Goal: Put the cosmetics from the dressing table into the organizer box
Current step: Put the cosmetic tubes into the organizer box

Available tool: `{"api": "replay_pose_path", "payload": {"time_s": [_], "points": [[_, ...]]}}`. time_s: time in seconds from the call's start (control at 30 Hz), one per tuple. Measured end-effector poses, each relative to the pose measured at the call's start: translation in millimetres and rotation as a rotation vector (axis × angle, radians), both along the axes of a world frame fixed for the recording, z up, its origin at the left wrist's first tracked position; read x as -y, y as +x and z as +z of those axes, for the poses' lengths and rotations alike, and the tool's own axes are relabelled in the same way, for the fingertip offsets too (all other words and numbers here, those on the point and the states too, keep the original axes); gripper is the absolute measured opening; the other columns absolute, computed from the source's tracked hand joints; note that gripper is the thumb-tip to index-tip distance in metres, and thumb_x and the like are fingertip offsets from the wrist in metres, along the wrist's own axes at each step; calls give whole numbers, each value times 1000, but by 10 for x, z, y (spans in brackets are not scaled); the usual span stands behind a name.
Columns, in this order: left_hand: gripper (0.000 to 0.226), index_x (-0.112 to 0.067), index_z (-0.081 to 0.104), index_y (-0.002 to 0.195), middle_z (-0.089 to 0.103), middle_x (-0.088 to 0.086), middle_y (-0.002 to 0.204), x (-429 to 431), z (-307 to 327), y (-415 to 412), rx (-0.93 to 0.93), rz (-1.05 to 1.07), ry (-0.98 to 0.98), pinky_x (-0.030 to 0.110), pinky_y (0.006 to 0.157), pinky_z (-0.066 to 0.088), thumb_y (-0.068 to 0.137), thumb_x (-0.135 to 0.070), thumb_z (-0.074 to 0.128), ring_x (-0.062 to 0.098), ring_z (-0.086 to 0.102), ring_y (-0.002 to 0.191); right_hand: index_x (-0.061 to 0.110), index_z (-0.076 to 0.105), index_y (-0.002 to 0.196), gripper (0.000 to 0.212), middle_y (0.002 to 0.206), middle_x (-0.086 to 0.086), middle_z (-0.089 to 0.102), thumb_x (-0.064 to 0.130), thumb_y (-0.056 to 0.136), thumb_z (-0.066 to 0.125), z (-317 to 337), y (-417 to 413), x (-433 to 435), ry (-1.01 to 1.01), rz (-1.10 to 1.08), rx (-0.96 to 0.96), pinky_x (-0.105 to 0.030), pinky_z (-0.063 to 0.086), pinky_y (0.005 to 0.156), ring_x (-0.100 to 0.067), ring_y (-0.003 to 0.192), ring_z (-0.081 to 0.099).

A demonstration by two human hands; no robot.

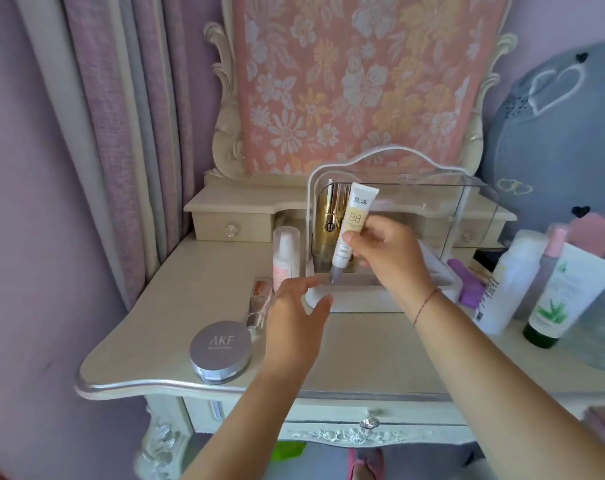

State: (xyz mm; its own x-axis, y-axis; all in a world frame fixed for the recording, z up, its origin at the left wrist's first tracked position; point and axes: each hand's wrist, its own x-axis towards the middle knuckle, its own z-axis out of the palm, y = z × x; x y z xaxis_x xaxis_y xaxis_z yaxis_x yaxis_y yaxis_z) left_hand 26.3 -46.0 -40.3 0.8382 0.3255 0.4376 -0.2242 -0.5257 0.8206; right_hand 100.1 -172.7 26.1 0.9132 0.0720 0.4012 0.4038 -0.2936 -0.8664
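Note:
My right hand (384,251) grips a white and beige BB cream tube (352,223), cap down, at the open front of the clear organizer box (432,202). The tube's grey cap hangs just above the box's white base tray (349,294). A gold bottle (330,220) stands inside the box at its left. My left hand (296,323) hovers open over the table, fingers spread, near the tray's front left corner. A small pink tube (261,296) lies partly hidden behind that hand. A round AKF compact (220,351) rests near the table's front left edge.
A pink pump bottle (285,261) stands just left of the box. At the right stand a purple item (467,282), a white bottle (505,282), a pink-capped bottle (550,258) and an aloe tube (564,296). The dressing table (363,355) has small drawers behind.

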Motion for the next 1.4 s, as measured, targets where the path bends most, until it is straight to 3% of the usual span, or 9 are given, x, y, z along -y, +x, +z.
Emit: {"api": "replay_pose_path", "payload": {"time_s": [0.1,0.23,0.33,0.47,0.63,0.83,1.0,1.17,1.4], "points": [[28,-12,63,112,60,-2,118,72,-134,96,-22,3,153,17,86,36,85,-17,65,14,54,107,21,69,88,8,86,-3,73,19,81,67,32,243,39,-73,-79,11,-48,58,75,-21,82,69],[33,-10,61,118,55,0,129,68,-212,127,-5,-14,220,27,95,42,85,-12,62,16,53,115,16,71,95,14,90,-3,74,22,83,66,-24,388,-94,-190,-68,49,-45,58,74,-21,84,69],[34,-10,61,119,54,-2,130,56,-220,125,3,-29,206,22,93,39,85,-10,61,14,52,116,14,71,103,21,100,-1,74,23,85,66,-106,408,-206,-284,-54,86,-34,57,76,-16,92,69],[33,-9,60,118,54,-2,130,44,-211,122,1,-49,180,17,94,35,85,-8,60,14,51,117,13,71,103,20,100,-3,74,24,87,63,-192,415,-315,-338,-70,105,-40,56,80,-17,91,68],[34,-8,60,120,53,0,132,34,-214,125,-12,-67,168,20,98,36,86,-7,58,15,49,118,14,71,105,22,100,-1,74,25,88,62,-193,451,-384,-336,-128,122,-37,56,80,-16,91,68],[34,-9,59,120,52,-1,132,32,-223,133,2,-55,172,17,94,34,86,-9,58,14,50,117,15,72,102,21,93,-1,75,26,88,61,-237,466,-450,-342,-187,140,-30,55,72,-16,83,68],[35,-9,59,121,52,0,133,29,-231,130,11,-65,170,22,96,38,85,-7,57,15,50,118,12,72,96,19,88,-4,75,26,86,65,-358,469,-453,-391,-218,115,-23,43,62,-16,75,63],[36,-8,59,119,53,1,132,29,-233,139,23,-64,163,23,96,39,84,-6,57,16,51,118,10,71,95,19,97,-5,74,24,85,66,-478,474,-436,-414,-227,40,-33,56,74,-21,90,68],[34,-7,60,119,54,2,131,27,-254,151,37,-69,158,26,97,41,84,-6,58,17,52,117,9,74,92,18,91,-7,74,23,86,65,-507,442,-434,-364,-278,29,-36,56,75,-23,85,68]]}}
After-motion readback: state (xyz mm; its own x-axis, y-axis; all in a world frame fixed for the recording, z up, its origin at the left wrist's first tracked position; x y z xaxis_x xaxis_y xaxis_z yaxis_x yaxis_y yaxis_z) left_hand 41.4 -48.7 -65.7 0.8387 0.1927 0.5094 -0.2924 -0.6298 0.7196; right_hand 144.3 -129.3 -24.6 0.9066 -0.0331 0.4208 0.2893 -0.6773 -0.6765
